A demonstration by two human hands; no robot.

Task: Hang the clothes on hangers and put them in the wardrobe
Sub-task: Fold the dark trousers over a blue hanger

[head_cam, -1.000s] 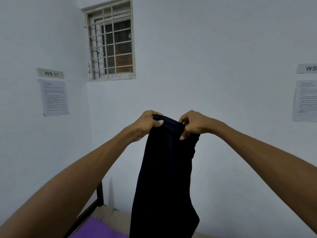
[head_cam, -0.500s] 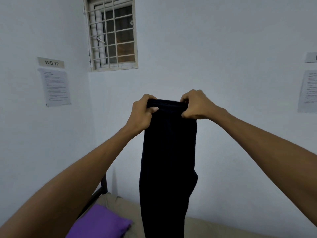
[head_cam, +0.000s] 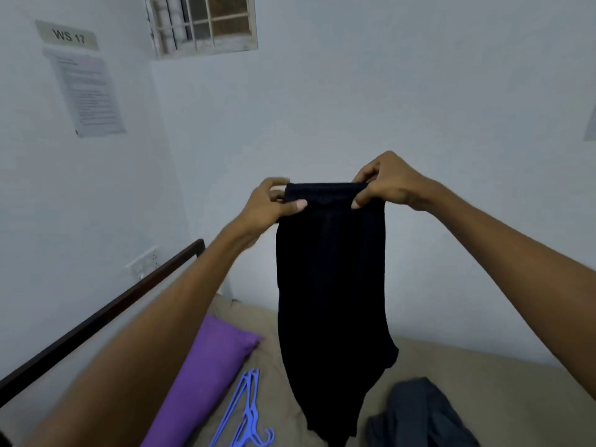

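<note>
We are holding a long black knitted garment (head_cam: 329, 269) up in front of us by its top edge, over the beige bed (head_cam: 483, 382). Our left hand (head_cam: 271, 204) is pinching the left corner of that edge, its grip closed on the cloth between thumb and curled fingers. Our right hand (head_cam: 387, 185) is pinching the right corner in the same way. The garment is hanging straight down between our arms, and we cannot tell whether its lower end is touching the bed. Near left on the bed, blue plastic hangers (head_cam: 246, 411) are lying flat just beside a purple pillow (head_cam: 206, 375). A crumpled dark grey garment (head_cam: 419, 414) is lying near right. A dark bed rail (head_cam: 96, 321) is running along the left wall, where a sign reading "WS 17" (head_cam: 67, 35) is hanging over a printed paper sheet (head_cam: 87, 91). A barred window (head_cam: 203, 24) is showing high on the far wall.
</note>
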